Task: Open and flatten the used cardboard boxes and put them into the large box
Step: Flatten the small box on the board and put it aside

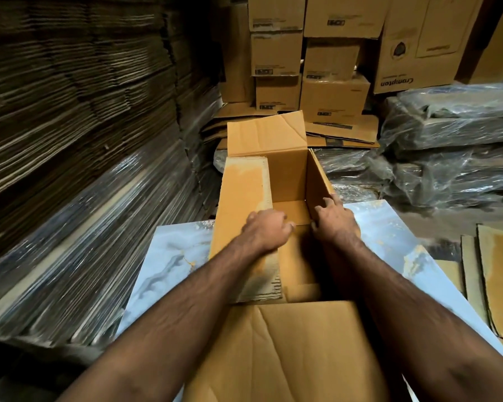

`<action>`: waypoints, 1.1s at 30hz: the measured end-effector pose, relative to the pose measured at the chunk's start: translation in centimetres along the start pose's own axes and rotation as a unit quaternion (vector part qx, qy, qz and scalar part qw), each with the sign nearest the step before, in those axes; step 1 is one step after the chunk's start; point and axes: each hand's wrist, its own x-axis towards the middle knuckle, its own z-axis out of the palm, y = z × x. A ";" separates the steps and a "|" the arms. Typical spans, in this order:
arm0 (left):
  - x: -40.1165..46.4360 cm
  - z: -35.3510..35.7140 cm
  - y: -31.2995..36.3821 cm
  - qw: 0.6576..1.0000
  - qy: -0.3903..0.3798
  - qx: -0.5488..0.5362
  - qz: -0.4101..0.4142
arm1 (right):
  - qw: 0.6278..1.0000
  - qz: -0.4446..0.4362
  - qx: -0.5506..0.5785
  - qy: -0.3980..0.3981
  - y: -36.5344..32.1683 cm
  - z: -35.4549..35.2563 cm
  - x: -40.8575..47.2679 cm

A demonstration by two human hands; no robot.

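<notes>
Partly done, by the look of things. Already standing inside the large box point(289, 175), pressed against its left wall: a sheaf of flattened boxes point(244, 192), on edge, torn corrugation showing at the near end. Lying lower in the large box, toward its near wall, another flat piece or two, half in shadow and hard to count.

Left hand point(266, 230) on top of that sheaf, fingers curled over its inner edge, seemingly gripping and tucking it tighter to the wall. Right hand point(334, 219) against the right wall of the large box, fingers fairly straight and spread over the rim, holding nothing, probably bracing the wall.

Plenty of room left inside: bare floor of the large box visible between the two hands. Both long flaps of the large box open, one up at the far side, one folded down toward the person.

Underneath the large box, a marbled desk point(169, 256). Right of the large box, several flat cardboard pieces point(500, 280) not yet put in. Beyond the large box, stacked cartons point(276, 53), still assembled; cannot tell whether meant for flattening too.
</notes>
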 end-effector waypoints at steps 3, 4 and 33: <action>-0.3 0.3 4.0 0.979 -0.133 0.152 0.022 | 1.000 0.002 -0.015 -0.003 0.0 0.1 0.1; -0.3 0.7 4.9 0.971 -0.161 0.179 -0.003 | 1.000 0.004 -0.017 -0.006 -0.1 0.2 0.1; -3.0 -2.8 -8.0 0.900 -0.182 -0.097 -0.385 | 0.963 0.168 0.200 0.065 0.3 0.1 -0.5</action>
